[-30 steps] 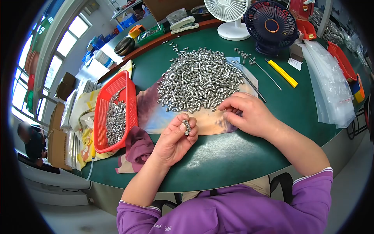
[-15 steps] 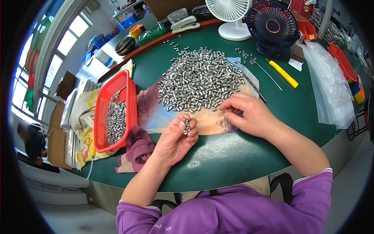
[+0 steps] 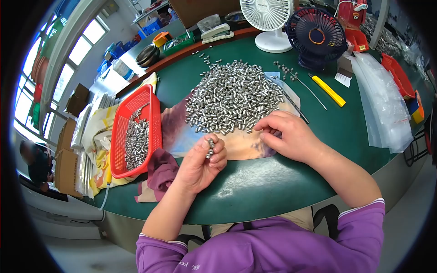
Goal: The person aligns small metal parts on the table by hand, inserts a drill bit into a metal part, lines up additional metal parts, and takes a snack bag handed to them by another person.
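Observation:
My left hand (image 3: 202, 164) is closed around several small shiny metal cylinders (image 3: 210, 149), held in a short row between the thumb and fingers. Just beyond it lies a large heap of the same cylinders (image 3: 232, 95) on a multicoloured cloth (image 3: 232, 148). At the heap's near right edge rests my right hand (image 3: 289, 136), its fingers bent, with a gap between thumb and forefinger. Nothing shows in that gap; its other fingertips are partly hidden. To the left, a red plastic basket (image 3: 157, 123) holds more small metal pieces (image 3: 136, 141).
A maroon cloth (image 3: 163, 170) lies beside the basket. Right of the heap are a thin metal rod (image 3: 312, 92), a yellow cutter (image 3: 328, 91) and clear plastic bags (image 3: 382, 109). A white fan (image 3: 268, 20) and a dark fan (image 3: 316, 34) stand behind.
My left hand has shifted slightly left and turned, still holding the cylinders. My right hand has stayed almost in place by the heap. The view has tilted a little.

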Available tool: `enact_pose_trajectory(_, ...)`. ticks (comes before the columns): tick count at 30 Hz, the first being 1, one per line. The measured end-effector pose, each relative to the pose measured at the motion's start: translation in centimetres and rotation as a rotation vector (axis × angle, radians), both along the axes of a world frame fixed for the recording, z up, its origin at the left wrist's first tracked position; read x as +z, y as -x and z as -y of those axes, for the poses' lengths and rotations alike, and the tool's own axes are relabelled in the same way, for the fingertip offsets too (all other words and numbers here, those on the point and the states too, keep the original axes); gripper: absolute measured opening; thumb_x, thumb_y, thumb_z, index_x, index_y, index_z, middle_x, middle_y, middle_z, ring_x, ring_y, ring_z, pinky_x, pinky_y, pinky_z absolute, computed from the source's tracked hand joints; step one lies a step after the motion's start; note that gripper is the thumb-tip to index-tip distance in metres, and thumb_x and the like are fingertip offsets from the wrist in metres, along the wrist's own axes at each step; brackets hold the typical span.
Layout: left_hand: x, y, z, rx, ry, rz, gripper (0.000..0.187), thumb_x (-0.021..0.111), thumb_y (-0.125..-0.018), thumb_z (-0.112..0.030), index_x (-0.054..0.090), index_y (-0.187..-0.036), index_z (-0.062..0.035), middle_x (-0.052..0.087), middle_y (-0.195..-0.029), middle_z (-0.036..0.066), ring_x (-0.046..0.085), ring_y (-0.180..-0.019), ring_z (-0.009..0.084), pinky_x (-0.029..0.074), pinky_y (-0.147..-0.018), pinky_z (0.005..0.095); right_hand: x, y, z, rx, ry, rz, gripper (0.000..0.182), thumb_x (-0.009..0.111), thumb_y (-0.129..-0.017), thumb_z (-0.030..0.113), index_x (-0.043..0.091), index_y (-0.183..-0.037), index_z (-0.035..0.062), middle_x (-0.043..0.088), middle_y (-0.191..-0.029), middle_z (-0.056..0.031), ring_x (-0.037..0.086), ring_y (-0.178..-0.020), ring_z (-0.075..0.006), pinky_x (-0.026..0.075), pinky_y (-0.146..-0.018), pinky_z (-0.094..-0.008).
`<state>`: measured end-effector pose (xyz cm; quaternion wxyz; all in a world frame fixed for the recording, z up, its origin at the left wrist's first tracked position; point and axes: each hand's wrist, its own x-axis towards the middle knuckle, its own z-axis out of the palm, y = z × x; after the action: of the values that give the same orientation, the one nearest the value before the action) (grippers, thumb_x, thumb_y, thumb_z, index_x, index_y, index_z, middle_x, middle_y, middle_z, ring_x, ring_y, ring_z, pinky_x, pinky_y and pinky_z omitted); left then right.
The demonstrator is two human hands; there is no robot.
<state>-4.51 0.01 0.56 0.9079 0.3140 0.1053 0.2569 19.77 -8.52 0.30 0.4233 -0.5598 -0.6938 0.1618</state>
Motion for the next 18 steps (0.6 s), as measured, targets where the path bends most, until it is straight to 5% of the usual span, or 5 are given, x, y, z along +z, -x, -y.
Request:
enact_pose_trajectory(4,4.7,3.5,-1.9,0.502,-0.499,-0.221,0.016,0.057,-0.097,-0.018,0.056,-0.108,-0.0066,0.055,-0.089,0.002,0.048,-0.072,0.009,0.039,-0.063,0.0208,-0.3,-0.5,-0.2,-0.022,-0.04,0.016,0.015,0.064,-0.081,0.01,0.066,-0.095,0.0061,0.061,-0.084,-0.0064,0.062,-0.078,-0.0205,0.05,-0.07,-0.0332)
enact_pose_trajectory(8,7.2,11.3,-6.5,1.129,-1.231,-0.943,0.013,0.055,-0.097,-0.01,0.06,-0.106,-0.0026,0.061,-0.091,0.001,0.054,-0.078,0.0072,0.045,-0.069,0.0221,-0.7,-0.6,-0.4,-0.029,-0.053,0.058,0.015,0.064,-0.081,0.009,0.066,-0.096,0.0061,0.06,-0.084,-0.0059,0.061,-0.078,-0.0195,0.051,-0.07,-0.0318)
enact_pose_trajectory(12,6.8,14.7,-7.9,0.991,-1.369,-1.481,0.02,0.059,-0.093,-0.008,0.059,-0.111,-0.0003,0.064,-0.096,0.01,0.061,-0.089,0.0175,0.049,-0.08,0.0296,-0.8,-0.2,-0.4,-0.026,-0.087,0.058,0.016,0.063,-0.081,0.009,0.066,-0.096,0.0063,0.06,-0.084,-0.0061,0.062,-0.078,-0.0203,0.051,-0.071,-0.033)
enact_pose_trajectory(15,6.1,11.9,-6.3,0.962,-1.492,-1.307,0.023,0.061,-0.089,-0.005,0.06,-0.112,-0.0018,0.065,-0.099,0.01,0.062,-0.09,0.0186,0.05,-0.08,0.03,-1.0,-0.3,-0.5,-0.043,-0.093,0.108,0.016,0.064,-0.08,0.009,0.066,-0.096,0.007,0.06,-0.085,-0.0062,0.061,-0.081,-0.0219,0.05,-0.073,-0.034)
enact_pose_trajectory(18,6.3,5.5,-2.8,0.633,-1.411,-1.07,0.032,0.062,-0.085,-0.001,0.059,-0.117,-0.0042,0.065,-0.101,0.009,0.063,-0.091,0.0184,0.051,-0.081,0.0311,-1.0,-0.1,-0.6,-0.073,-0.171,0.176,0.015,0.064,-0.081,0.013,0.065,-0.094,0.0084,0.061,-0.089,-0.0074,0.06,-0.088,-0.0273,0.049,-0.078,-0.0391)
